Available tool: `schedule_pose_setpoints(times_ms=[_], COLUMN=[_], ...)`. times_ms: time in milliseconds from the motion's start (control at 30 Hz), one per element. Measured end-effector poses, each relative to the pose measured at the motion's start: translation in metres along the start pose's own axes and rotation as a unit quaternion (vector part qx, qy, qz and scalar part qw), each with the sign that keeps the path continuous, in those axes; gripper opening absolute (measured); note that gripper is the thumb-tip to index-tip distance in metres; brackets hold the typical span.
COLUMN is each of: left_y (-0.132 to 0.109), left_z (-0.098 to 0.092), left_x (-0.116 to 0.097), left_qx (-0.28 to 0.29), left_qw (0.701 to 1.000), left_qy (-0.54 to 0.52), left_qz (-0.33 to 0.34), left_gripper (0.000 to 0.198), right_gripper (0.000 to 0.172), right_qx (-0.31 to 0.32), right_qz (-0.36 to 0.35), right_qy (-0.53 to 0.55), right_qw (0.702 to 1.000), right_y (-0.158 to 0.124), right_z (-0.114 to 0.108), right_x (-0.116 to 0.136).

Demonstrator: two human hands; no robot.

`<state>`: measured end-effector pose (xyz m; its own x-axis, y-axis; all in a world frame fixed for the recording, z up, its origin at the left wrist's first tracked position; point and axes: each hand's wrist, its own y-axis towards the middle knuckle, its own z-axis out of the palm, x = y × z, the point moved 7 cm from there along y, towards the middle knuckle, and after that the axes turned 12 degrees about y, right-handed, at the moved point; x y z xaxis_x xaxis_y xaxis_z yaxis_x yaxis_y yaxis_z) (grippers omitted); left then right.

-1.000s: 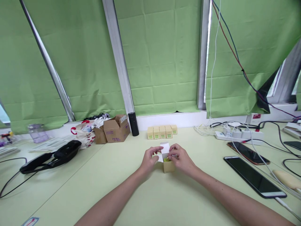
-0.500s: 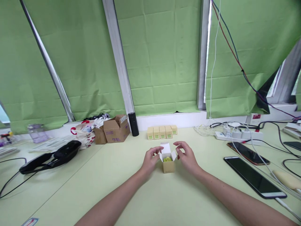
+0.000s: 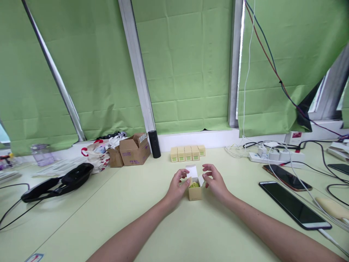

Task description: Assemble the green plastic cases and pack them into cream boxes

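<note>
A small tan cardboard box stands upright on the table in front of me, its lid flap raised at the back. Inside sits a yellow-green object with a small ring-like top; its kind is unclear. At the box's left side, my left hand has its thumb against the left side flap, which leans inward, and its fingers are apart. My right hand is on the other side, fingers curved and spread, its thumb close to the white right flap. Whether that thumb touches the flap I cannot tell.
Several similar small boxes stand in a row at the back. Left of them are a black cylinder and an open carton. Phones, cables and a power strip lie to the right, a black strapped device to the left.
My left thumb has come forward against the left side flap, which now tilts inward over the box. My right hand has shifted only slightly, its thumb nearer the right flap.
</note>
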<state>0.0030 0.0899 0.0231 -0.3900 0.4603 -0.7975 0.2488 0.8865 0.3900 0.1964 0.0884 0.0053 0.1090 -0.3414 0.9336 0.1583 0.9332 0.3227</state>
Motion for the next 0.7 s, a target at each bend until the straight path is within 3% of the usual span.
schedule_pose_setpoints(times_ms=[700], left_y=[0.001], left_z=[0.007], left_x=[-0.001], left_qx=[0.030], left_qw=[0.999], left_qy=[-0.031], left_qz=[-0.021], left_gripper=[0.033], right_gripper=[0.054], right_qx=[0.052], right_qz=[0.083], right_qy=[0.051], right_qw=[0.994], right_y=[-0.007], right_z=[0.014], right_x=[-0.006])
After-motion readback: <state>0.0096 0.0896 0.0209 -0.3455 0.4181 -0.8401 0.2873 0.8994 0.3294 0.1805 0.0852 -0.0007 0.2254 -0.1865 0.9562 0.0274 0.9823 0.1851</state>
